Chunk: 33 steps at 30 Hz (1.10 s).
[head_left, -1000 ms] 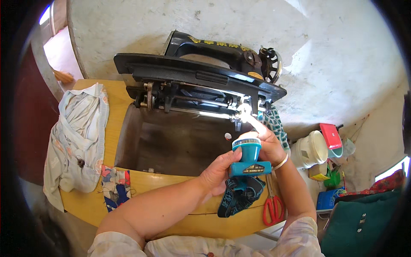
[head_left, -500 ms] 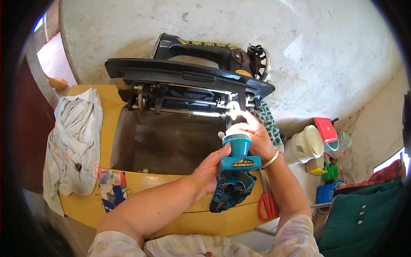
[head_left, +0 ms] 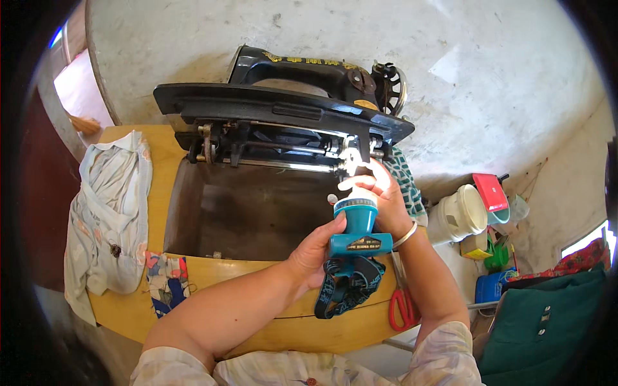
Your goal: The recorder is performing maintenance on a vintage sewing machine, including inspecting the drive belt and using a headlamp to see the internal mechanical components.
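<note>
A black sewing machine (head_left: 302,74) is tipped back, so the metal rods and levers on its underside (head_left: 277,151) face me. My left hand (head_left: 313,252) is closed around a teal headlamp (head_left: 360,243), whose dark patterned strap (head_left: 351,286) dangles below. The lamp's beam falls brightly on a metal part (head_left: 349,159) at the right of the underside. Beside that part is my right hand (head_left: 386,196), its fingers bent together against the mechanism behind the lamp. Glare and the lamp hide what its fingertips pinch.
Scissors with red handles (head_left: 402,310) lie right of the strap on the wooden table (head_left: 257,309). A pale garment (head_left: 109,225) and patchwork cloth (head_left: 167,280) lie to the left. The table opening (head_left: 257,212) is below the machine. White buckets (head_left: 460,215) and dark green cloth (head_left: 547,328) are at right.
My right fingers have shifted slightly at the lit metal part, now bent closer together. The left hand keeps the headlamp almost in place.
</note>
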Available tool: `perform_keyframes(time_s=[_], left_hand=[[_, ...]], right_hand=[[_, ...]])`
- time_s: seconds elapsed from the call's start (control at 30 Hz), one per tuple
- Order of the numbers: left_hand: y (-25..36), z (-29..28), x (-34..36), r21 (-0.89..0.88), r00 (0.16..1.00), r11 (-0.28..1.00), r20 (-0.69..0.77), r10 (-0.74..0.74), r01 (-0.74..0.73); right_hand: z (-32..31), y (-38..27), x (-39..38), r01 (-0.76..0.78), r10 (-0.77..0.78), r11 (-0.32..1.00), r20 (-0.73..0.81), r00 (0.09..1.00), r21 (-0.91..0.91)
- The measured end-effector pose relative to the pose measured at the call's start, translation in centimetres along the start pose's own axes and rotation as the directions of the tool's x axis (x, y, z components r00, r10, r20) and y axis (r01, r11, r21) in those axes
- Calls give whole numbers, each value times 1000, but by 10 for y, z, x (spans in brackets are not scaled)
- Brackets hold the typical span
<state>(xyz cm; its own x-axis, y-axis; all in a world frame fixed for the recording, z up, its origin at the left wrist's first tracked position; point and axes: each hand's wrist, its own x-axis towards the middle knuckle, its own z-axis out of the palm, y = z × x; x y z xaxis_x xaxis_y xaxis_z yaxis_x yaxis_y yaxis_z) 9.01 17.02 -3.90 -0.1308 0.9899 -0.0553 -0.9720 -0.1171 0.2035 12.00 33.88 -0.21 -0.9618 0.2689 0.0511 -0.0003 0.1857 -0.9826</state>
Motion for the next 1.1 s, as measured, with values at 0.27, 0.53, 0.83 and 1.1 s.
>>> perform_keyframes(time_s=[0.27, 0.53, 0.83, 1.1], left_hand=[[0, 13, -8, 129, 999, 992, -45, 8, -3], [5, 5, 2, 73, 994, 997, -100, 36, -29], [-1, -8, 6, -7, 980, 997, 188, 71, -71], [-7, -7, 9, 22, 981, 999, 188, 43, -48]], right_hand=[[-12, -6, -17, 86, -77, 969, 47, 996, -230], [32, -138, -98, 635, -510, 278, 450, 733, -720], [93, -114, -132, 912, -946, 320, -36, 321, -257], [-28, -55, -53, 241, -283, 949, -212, 935, -203]])
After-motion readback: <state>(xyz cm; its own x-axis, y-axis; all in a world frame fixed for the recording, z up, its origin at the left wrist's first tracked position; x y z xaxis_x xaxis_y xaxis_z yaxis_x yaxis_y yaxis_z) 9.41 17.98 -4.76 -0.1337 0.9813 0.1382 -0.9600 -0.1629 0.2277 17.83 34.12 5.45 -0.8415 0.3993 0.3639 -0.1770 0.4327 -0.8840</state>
